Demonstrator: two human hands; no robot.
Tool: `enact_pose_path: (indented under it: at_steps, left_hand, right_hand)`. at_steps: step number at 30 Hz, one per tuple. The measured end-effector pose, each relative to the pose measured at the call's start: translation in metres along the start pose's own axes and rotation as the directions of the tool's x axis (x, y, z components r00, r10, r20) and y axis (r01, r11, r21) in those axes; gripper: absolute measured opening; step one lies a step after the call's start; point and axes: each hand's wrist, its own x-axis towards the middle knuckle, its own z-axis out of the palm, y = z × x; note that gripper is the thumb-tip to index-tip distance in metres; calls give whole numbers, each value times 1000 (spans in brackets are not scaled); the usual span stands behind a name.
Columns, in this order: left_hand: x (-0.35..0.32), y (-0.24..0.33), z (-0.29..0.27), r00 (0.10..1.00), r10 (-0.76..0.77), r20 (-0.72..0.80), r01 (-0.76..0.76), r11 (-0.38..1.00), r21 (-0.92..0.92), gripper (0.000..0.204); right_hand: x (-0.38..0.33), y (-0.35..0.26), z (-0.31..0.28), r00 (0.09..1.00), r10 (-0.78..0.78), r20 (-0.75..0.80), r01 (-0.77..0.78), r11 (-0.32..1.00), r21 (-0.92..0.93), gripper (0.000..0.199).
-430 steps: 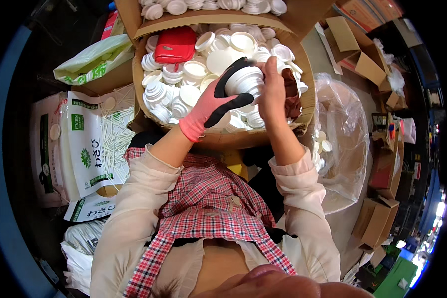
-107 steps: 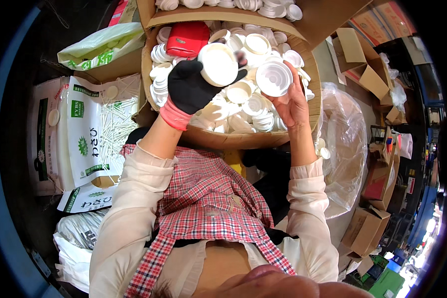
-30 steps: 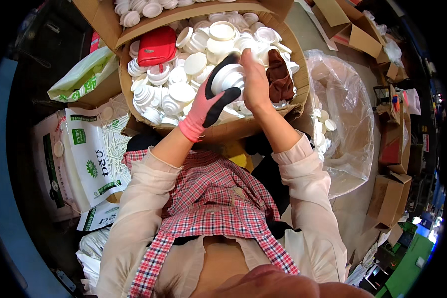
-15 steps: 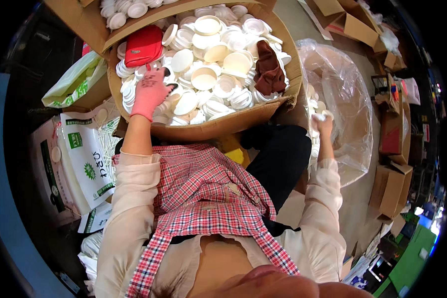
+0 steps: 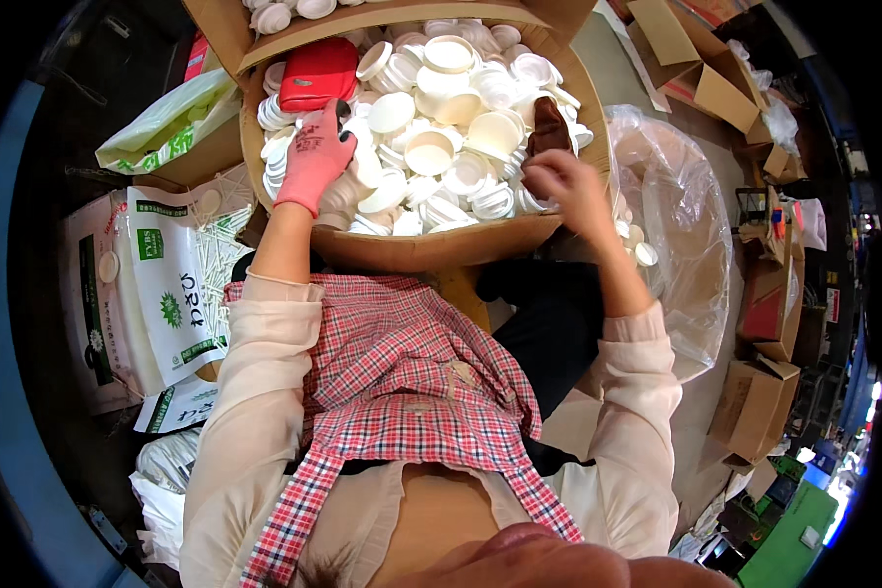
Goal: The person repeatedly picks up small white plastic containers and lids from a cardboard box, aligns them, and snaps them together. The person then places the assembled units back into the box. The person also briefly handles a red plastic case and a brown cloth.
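A cardboard box [image 5: 441, 250] in front of me is full of loose round white and cream plastic lids [image 5: 428, 153]. My left hand [image 5: 317, 157], in a pink glove with dark fingertips, rests on the lids at the box's left side. Its thumb and forefinger stand apart, and I see nothing held between them; the other fingers are partly hidden. Just beyond it lies a red zippered pouch [image 5: 318, 74]. My bare right hand [image 5: 570, 193] hovers over the box's right edge, smeared by motion. Part of a brown cloth [image 5: 549, 127] shows behind its fingers.
Right of the box, a clear plastic bag [image 5: 678, 196] stands open with more lids [image 5: 637, 240] inside. At left are a printed white bag [image 5: 171, 284], thin white sticks [image 5: 223, 235] and a green-white bag [image 5: 176, 127]. Cardboard cartons [image 5: 755, 407] line the right side.
My right hand has come left from the clear bag to the box's right edge; the white thing it held no longer shows. My left hand stays among the lids below the red pouch.
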Motion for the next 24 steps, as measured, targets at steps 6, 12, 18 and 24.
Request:
enact_pose_path:
  at_steps: [6, 12, 18, 24]
  left_hand:
    - [0, -5, 18, 918, 305, 253, -284, 952, -115, 58]
    - [-20, 12, 22, 899, 246, 361, -384, 840, 383, 52]
    - [-10, 18, 9, 982, 176, 63, -174, 984, -43, 34]
    - [-9, 14, -12, 956, 149, 252, 286, -298, -911, 33]
  right_hand:
    - [18, 7, 128, 908, 12, 420, 137, 937, -322, 26]
    - [48, -20, 82, 896, 87, 436, -108, 994, 23, 24]
    - [56, -10, 48, 955, 150, 257, -295, 369, 881, 26]
    - [52, -36, 74, 956, 28, 291, -282, 349, 894, 70]
